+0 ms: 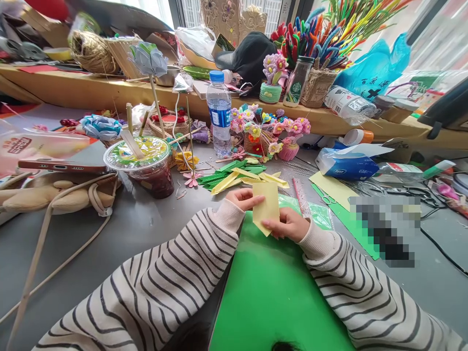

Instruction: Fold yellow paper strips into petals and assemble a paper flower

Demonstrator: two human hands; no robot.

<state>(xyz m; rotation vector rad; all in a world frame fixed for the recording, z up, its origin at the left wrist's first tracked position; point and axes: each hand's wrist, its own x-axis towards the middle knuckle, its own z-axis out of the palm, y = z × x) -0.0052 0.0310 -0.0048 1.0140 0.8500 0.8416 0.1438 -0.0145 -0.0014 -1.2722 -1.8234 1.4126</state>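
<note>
Yellow paper [267, 204], a small folded piece, is held above a green sheet [270, 292] near the front edge of the grey table [146, 219]. Left hand [244, 198] pinches its upper left edge between thumb and fingers. Right hand [288, 224] grips its lower right corner, thumb on top. Both hands are closed on the paper; neither is free.

Nearby: a pile of cut yellow and green strips [239, 176] just beyond the hands, a lidded cup [144, 163] of dark drink to the left, a water bottle [219, 114] behind the strips, scissors [327, 197] to the right.

Risk, as judged: the paper is thin, so uneven pull between the hands could tear it or set a crooked crease. A sleeve sweeping left could tip the cup, and a spill would reach the paper goods.
</note>
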